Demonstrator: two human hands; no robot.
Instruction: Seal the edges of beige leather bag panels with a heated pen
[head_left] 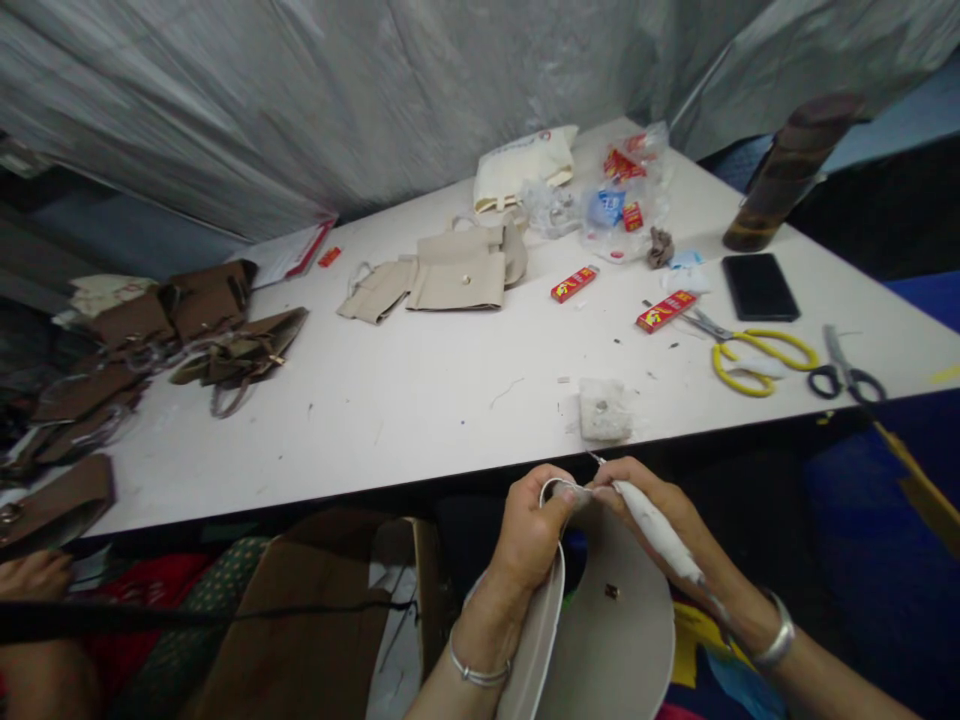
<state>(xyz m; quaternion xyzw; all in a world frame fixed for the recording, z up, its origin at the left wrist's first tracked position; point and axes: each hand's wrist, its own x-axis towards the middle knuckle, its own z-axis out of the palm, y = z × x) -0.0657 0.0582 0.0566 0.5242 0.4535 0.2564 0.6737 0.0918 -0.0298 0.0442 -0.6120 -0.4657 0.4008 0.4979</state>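
Observation:
In the head view, a beige bag [619, 645] with a small metal fitting lies across my lap, its flap hanging down. My left hand [529, 525] is closed, pinching the bag's upper edge, where a thin pale cord loops out. Close beside it my right hand [652, 500] is closed around an awl [656, 530] with a white wrapped handle. The awl's thin metal tip sticks out past my right fingers, which also meet the bag's edge. What lies between the fingertips is partly hidden. A small clear-wrapped block [602, 410] sits on the table just beyond my hands.
On the white table [420, 400] lie yellow-handled scissors [757, 358], black scissors [847, 372], a phone [760, 287], red boxes [666, 311] and beige bags [459, 268]. A dark bottle [791, 175] stands at right. Brown bags [135, 320] pile up left, near another person's hand [34, 575].

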